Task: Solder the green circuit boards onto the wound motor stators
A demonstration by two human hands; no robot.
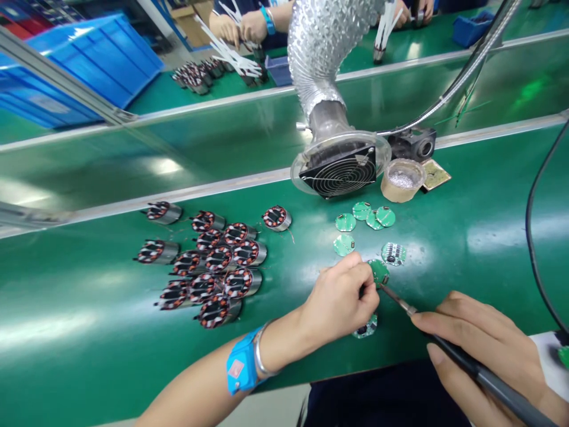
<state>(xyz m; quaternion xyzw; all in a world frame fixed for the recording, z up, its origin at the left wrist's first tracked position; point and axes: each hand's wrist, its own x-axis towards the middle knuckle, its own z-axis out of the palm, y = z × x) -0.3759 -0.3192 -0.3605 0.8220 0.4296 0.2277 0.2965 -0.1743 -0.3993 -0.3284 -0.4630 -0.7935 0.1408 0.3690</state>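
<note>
My right hand [493, 350] is wrapped round the black handle of a soldering iron [478, 370]. The iron's tip meets the lower edge of a round green circuit board [379, 271]. My left hand [342, 293], with a blue strap on its wrist, is closed in a pinch beside that board. Something dark shows between its fingers, but I cannot make out what. Under the left hand lies another round board [367, 327], partly hidden. A board with its components facing up [393, 254] rests just beyond, and several plain green boards [345, 222] lie farther back.
Several motor stators [217, 258] stand in a group on the left, one [276, 218] apart. A fume extractor [342, 169] hangs at the back beside a tub [402, 179] of silvery material and a small sponge tray [436, 174]. Co-workers' hands [240, 28] work beyond the divider.
</note>
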